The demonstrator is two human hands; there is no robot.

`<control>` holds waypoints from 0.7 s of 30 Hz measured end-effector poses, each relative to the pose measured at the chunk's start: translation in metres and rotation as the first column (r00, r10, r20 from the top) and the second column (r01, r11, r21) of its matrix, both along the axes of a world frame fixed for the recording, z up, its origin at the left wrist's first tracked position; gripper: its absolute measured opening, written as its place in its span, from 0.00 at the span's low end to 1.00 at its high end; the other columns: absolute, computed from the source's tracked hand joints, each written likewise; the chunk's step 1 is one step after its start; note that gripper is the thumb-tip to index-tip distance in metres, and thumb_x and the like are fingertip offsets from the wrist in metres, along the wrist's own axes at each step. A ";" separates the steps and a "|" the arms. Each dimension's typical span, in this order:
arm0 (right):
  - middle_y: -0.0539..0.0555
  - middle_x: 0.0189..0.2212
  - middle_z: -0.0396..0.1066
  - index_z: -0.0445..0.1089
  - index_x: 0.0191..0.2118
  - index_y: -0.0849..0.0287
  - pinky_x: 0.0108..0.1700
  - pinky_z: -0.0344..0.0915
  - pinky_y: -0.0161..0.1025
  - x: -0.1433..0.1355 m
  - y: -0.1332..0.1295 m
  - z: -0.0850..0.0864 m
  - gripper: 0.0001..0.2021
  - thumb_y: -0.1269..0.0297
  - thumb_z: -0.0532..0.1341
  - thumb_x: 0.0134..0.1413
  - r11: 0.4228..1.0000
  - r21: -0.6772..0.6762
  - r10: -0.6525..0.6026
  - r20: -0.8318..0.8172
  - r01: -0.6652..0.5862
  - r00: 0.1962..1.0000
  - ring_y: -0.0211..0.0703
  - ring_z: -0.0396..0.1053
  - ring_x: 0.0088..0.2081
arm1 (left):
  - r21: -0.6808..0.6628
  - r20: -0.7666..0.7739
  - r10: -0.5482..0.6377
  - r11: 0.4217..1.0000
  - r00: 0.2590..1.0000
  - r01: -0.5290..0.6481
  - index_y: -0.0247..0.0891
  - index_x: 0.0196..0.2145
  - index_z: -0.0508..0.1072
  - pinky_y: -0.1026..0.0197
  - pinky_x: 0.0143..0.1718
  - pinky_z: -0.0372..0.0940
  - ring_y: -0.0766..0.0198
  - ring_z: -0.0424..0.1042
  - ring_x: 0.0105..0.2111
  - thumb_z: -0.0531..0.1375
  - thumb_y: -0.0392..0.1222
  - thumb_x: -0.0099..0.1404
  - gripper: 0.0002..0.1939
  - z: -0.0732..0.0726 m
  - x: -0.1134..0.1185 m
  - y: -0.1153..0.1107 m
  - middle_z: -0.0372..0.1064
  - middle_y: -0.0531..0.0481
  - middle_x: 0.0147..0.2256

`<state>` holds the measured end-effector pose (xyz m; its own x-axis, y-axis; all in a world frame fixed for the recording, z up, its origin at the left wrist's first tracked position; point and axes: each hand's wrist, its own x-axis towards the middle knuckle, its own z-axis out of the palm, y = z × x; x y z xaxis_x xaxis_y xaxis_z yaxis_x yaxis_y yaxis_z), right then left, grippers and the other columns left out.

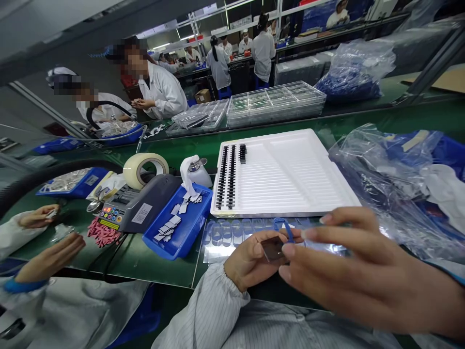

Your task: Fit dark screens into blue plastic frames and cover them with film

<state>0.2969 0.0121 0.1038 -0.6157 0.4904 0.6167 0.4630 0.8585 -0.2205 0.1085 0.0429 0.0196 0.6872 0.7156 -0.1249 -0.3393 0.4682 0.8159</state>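
My left hand (252, 259) holds a small dark, flat square piece (273, 248) between thumb and fingers. My right hand (356, 261) pinches a thin blue loop-shaped strip (288, 230) right beside that piece. Below and behind both hands lies a clear sheet with rows of rounded outlines (227, 233). Just beyond it sits a white ribbed tray (283, 179), with black parts (231, 177) lined up in columns along its left side.
Left of the tray are a blue bin (181, 237) with white labels, a grey dispenser (145, 206), a tape roll (140, 169) and a white bottle (199, 174). Plastic bags (385, 179) lie at right. A co-worker's hands (51, 252) show at left.
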 end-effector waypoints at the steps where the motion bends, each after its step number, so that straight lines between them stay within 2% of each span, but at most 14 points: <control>1: 0.44 0.41 0.75 0.69 0.49 0.42 0.47 0.69 0.44 0.000 -0.001 0.001 0.18 0.72 0.60 0.56 0.999 -0.044 0.033 0.018 -0.032 0.999 0.43 0.72 0.39 | -0.042 0.036 -0.010 0.999 0.999 0.011 0.42 0.34 0.77 0.48 0.52 0.60 0.46 0.67 0.52 0.65 0.62 0.43 0.25 0.001 0.001 -0.001 0.72 0.45 0.46; 3: 0.42 0.41 0.75 0.67 0.51 0.39 0.45 0.72 0.40 0.000 0.001 0.003 0.22 0.74 0.58 0.57 0.976 -0.199 0.095 0.033 -0.087 0.995 0.40 0.73 0.38 | -0.146 0.157 -0.018 0.988 0.987 0.041 0.42 0.35 0.78 0.53 0.51 0.61 0.50 0.69 0.50 0.66 0.55 0.46 0.21 0.002 0.002 -0.002 0.73 0.46 0.46; 6: 0.43 0.47 0.73 0.65 0.53 0.41 0.48 0.72 0.37 0.004 0.007 0.006 0.24 0.77 0.58 0.56 0.901 -0.399 0.207 0.054 -0.169 0.977 0.41 0.74 0.43 | -0.227 0.247 -0.015 0.971 0.969 0.073 0.39 0.37 0.78 0.61 0.47 0.63 0.58 0.72 0.43 0.67 0.50 0.48 0.19 0.003 0.002 -0.004 0.74 0.47 0.43; 10: 0.48 0.51 0.68 0.67 0.53 0.46 0.53 0.69 0.37 0.005 0.014 0.014 0.23 0.80 0.57 0.56 0.834 -0.497 0.337 0.114 -0.240 0.935 0.43 0.71 0.49 | -0.251 0.250 -0.035 0.963 0.968 0.099 0.35 0.36 0.78 0.62 0.47 0.62 0.61 0.72 0.39 0.68 0.49 0.48 0.20 0.008 0.003 -0.005 0.75 0.45 0.38; 14: 0.47 0.50 0.70 0.68 0.51 0.47 0.55 0.68 0.40 0.004 0.016 0.021 0.23 0.81 0.54 0.56 0.793 -0.559 0.375 0.137 -0.241 0.917 0.42 0.70 0.50 | -0.244 0.192 -0.041 0.966 0.981 0.089 0.36 0.36 0.78 0.61 0.47 0.62 0.58 0.73 0.39 0.67 0.49 0.48 0.19 0.011 0.004 -0.006 0.75 0.46 0.36; 16: 0.48 0.50 0.70 0.68 0.51 0.47 0.56 0.66 0.41 0.004 0.015 0.023 0.22 0.80 0.53 0.57 0.812 -0.544 0.382 0.220 -0.212 0.897 0.42 0.70 0.50 | -0.238 0.157 -0.045 0.968 0.987 0.082 0.38 0.35 0.79 0.59 0.48 0.62 0.56 0.73 0.42 0.67 0.50 0.47 0.19 0.012 0.004 -0.007 0.75 0.46 0.36; 18: 0.50 0.50 0.71 0.68 0.51 0.47 0.54 0.68 0.41 0.006 0.015 0.022 0.20 0.77 0.53 0.58 0.868 -0.455 0.365 0.315 -0.198 0.876 0.42 0.71 0.48 | -0.206 0.108 -0.040 0.976 0.993 0.062 0.39 0.36 0.79 0.55 0.49 0.62 0.52 0.73 0.43 0.67 0.53 0.46 0.21 0.012 0.006 -0.008 0.76 0.45 0.36; 21: 0.54 0.47 0.73 0.68 0.50 0.50 0.48 0.69 0.43 0.012 0.013 0.016 0.15 0.69 0.56 0.59 0.955 -0.126 0.295 0.364 -0.267 0.884 0.44 0.73 0.43 | -0.111 0.036 0.032 0.993 0.999 -0.028 0.37 0.40 0.78 0.48 0.53 0.59 0.49 0.71 0.46 0.66 0.57 0.48 0.26 0.012 0.005 -0.008 0.74 0.40 0.41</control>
